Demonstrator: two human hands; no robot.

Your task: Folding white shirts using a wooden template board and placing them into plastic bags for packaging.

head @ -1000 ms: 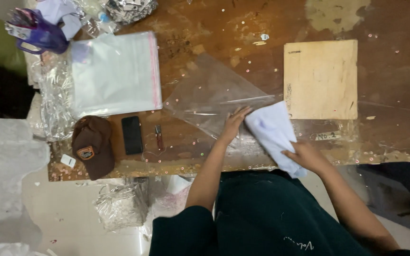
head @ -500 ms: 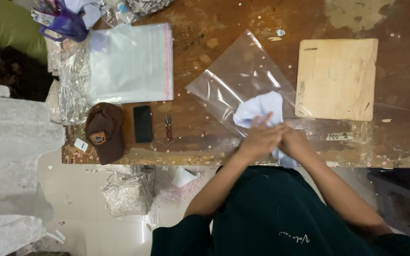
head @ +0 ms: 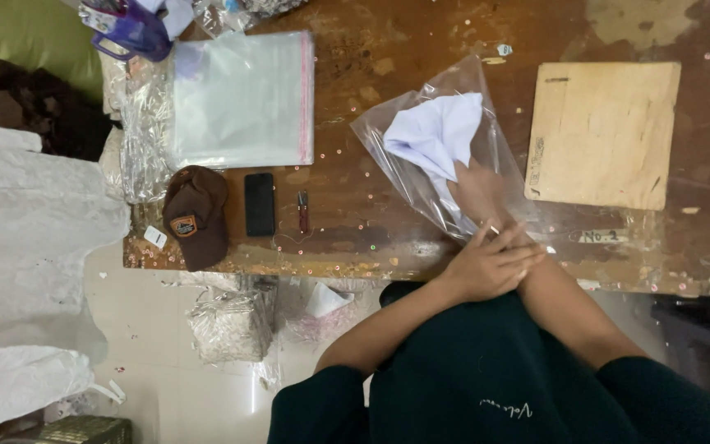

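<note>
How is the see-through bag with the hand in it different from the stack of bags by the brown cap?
The clear bag lies slanted, holds a white folded cloth, and the right hand is pushed inside it while the left hand holds its mouth. The stack of bags lies straight and flat, holds nothing, and has a pink strip along one edge. Both are clear plastic on the wooden table.

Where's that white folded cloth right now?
In the head view the white cloth sits inside the clear plastic bag at the table's centre, left of the wooden board, with the right hand pushed in beneath it.
</note>
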